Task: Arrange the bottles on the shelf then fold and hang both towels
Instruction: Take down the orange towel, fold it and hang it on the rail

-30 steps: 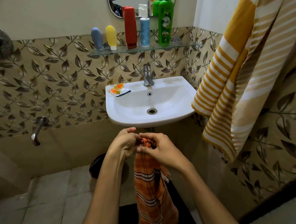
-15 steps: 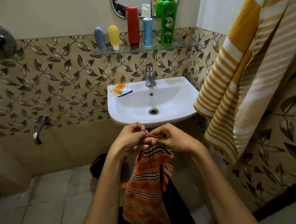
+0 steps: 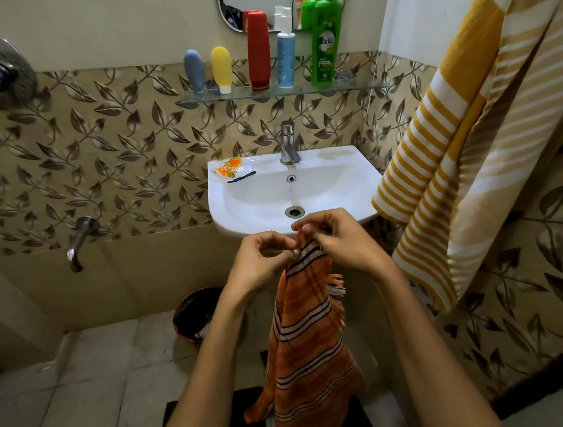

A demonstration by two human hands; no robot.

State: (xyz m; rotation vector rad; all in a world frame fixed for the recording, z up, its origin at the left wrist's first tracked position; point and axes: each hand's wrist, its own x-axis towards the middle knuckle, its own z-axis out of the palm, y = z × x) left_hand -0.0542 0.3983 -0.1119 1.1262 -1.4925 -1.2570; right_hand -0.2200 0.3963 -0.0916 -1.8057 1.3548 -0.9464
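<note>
Hands: two; left hand (image 3: pixel 261 263) and right hand (image 3: pixel 336 242), side by side below the sink (image 3: pixel 291 191) rim.
Fingers: both sets curled, pinching the top edge of one orange striped towel (image 3: pixel 307 348), which hangs straight down from them.
Towels: two; the yellow striped towel (image 3: pixel 465 133) hangs on the wall, right of the fingers.
Bottles: five upright on the glass shelf (image 3: pixel 282 91), above and beyond the fingers: grey, yellow, red, blue, green.
</note>
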